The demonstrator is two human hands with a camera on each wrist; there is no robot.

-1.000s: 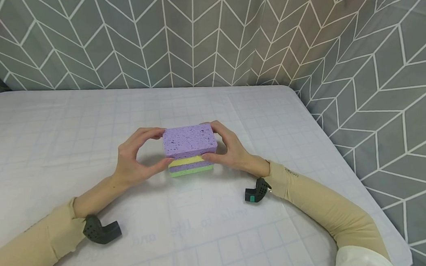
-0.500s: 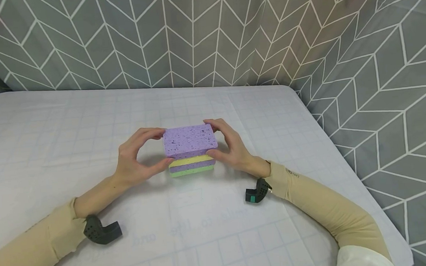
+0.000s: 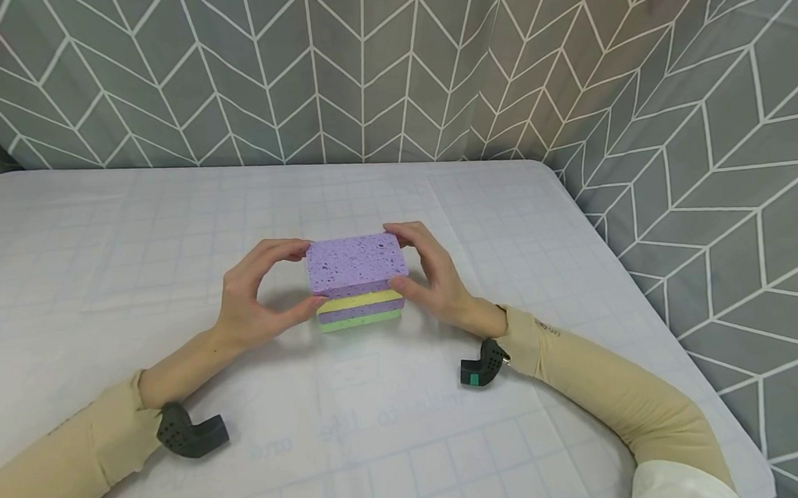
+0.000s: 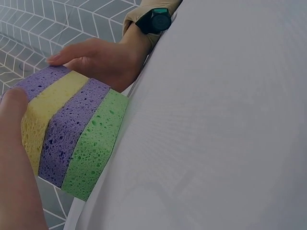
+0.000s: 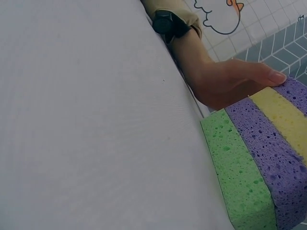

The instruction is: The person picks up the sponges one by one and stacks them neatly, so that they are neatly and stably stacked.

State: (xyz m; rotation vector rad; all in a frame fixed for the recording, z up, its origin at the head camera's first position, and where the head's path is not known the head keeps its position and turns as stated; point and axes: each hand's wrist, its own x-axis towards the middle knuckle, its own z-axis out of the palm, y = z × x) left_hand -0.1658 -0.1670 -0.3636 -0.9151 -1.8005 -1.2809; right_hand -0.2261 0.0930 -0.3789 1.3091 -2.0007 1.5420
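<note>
Several sponges lie flat in a stack on the white-covered table. The top one is a purple sponge; under it come a yellow sponge, another purple sponge and a green sponge. My left hand pinches the left end of the top sponge, thumb at the front, fingers at the back. At the right end my right hand spans the same sponge, its thumb on the front corner and fingertips at the back corner. In the left wrist view the layered side shows between my left thumb and the right hand.
A white cloth with a faint grid covers the table. Grey patterned curtains hang behind it and along the right. Each wrist carries a dark camera, one on the left and one on the right.
My right thumb has slid outward along the front of the top sponge to its right corner, and the right fingers have shifted slightly. The left hand and the stack look nearly unmoved.
</note>
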